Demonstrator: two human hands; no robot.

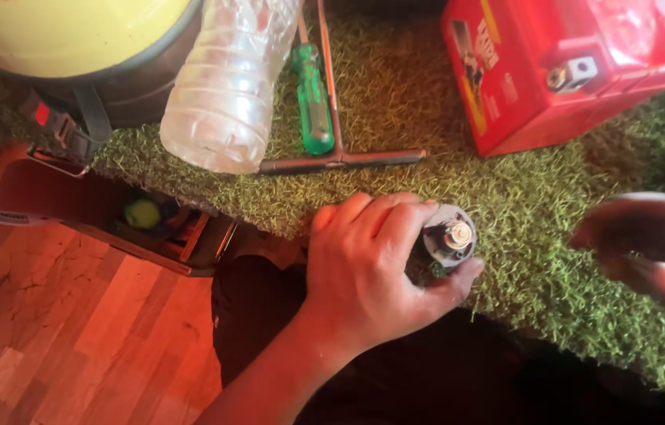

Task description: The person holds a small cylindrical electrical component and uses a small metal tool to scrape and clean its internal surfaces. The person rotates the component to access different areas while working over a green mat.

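Observation:
My left hand (pixel 372 267) is wrapped around a small round metal part (pixel 450 236) with a shiny bolt-like centre, held upright at the near edge of a green artificial grass mat (pixel 521 197). My right hand (pixel 651 244) hovers blurred to the right of it, fingers curled; whether it holds something is unclear.
On the mat lie a clear plastic bottle (pixel 230 86), a green-handled screwdriver (pixel 313 98), a metal T-shaped wrench (pixel 340 157) and a red box-shaped battery (pixel 560 67). A yellow helmet (pixel 73 39) sits at the far left. An open drawer (pixel 159 224) and wooden floor (pixel 57 315) lie below.

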